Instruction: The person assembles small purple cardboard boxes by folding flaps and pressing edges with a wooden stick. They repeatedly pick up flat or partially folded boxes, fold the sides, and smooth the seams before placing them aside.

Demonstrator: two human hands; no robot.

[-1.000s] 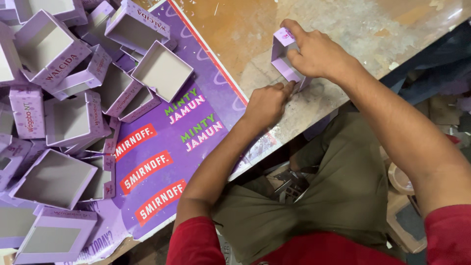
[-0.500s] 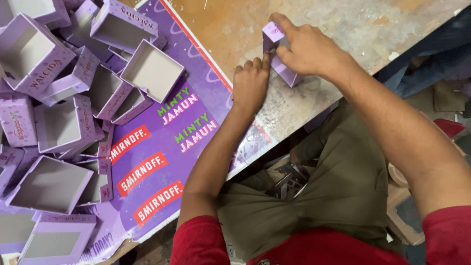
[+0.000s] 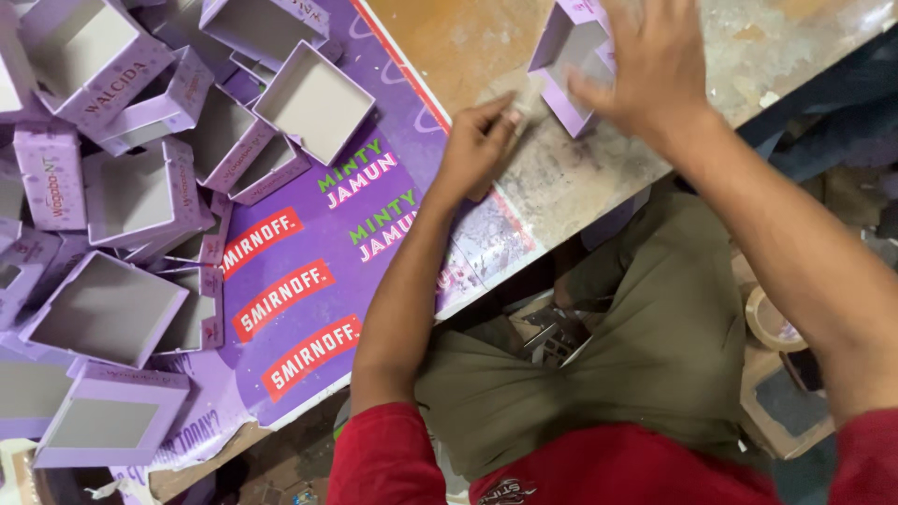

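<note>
On the far left sits a heap of open purple boxes (image 3: 122, 187), trays and lids tumbled together over a purple printed sheet (image 3: 309, 271) that covers that end of the worn wooden table (image 3: 449, 37). Nearer the hands, the left hand (image 3: 477, 150) has slid out from beside the box since a moment ago; it now lies knuckles-up on the bare board, fingers curled almost closed, thumb and forefinger pinched on something small and pale that I cannot make out. Just right of that pinch, nearly touching it, stands the small purple box (image 3: 571, 56), its open side turned toward the camera where before it was tipped under the palm. By my reckoning the box has been turned to a fresh face for working. The right hand (image 3: 645, 65) spreads over the box's right side, fingers splayed and loose, steadying rather than clamping it; blur hides the exact contact.
</note>
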